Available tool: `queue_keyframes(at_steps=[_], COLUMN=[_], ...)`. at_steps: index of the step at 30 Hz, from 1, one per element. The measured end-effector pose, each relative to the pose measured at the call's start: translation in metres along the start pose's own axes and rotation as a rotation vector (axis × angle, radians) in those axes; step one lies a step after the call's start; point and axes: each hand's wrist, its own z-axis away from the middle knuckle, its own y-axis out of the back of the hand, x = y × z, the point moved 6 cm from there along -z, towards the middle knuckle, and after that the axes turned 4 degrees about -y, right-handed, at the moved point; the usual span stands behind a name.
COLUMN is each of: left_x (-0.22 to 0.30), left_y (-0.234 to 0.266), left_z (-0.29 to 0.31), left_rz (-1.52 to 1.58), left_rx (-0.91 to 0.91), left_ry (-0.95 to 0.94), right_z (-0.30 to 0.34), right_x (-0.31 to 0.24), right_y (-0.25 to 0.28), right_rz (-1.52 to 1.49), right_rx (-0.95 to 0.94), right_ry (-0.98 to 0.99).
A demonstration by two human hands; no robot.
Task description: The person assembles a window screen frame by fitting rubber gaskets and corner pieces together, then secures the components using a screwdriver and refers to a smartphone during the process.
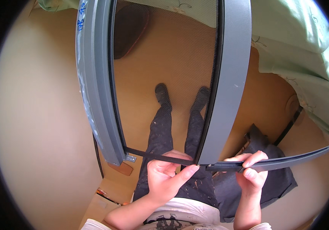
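A grey-framed window screen with dark mesh (189, 50) stretches away in front of me. A wide grey profile (229, 76) forms its right side, and a ridged grey profile (99, 84) its left. Across the near end runs a narrow black strip (149, 154). My left hand (167, 176) pinches this strip by the right profile's corner, its thumb tip at the corner and its other fingers partly hidden behind. A dark grey rail (290, 162) extends rightward from that corner. My right hand (251, 168) grips the rail near its left end, fingers above and thumb below.
Light green patterned cloth (302, 57) hangs at the upper right. A black bag (271, 184) lies beside my right leg on the tan floor (133, 103). A metal bracket (130, 158) sticks out of the left profile's near end. A pale wall (38, 115) stands left.
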Motion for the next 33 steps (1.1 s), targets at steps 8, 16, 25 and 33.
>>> queue_keyframes(at_steps=[8,16,25,33], left_x=[0.002,-0.004,-0.005,-0.006], left_y=[-0.001,-0.005,-0.006,-0.01], left_z=[0.005,0.001,-0.008,-0.01], left_rz=[-0.058,-0.201,-0.33,-0.091], left_rx=[0.03,-0.078,-0.17,-0.096], left_ry=[0.029,-0.034,-0.121,0.106], right_z=[-0.001,-0.003,-0.008,-0.011], right_x=[0.0,-0.002,-0.003,-0.003], right_y=[-0.01,-0.008,0.005,0.01], right_rz=[0.021,-0.087,0.082,0.011], right_rx=[0.004,-0.045,-0.122,-0.126], right_ry=[-0.01,-0.003,0.025,-0.014])
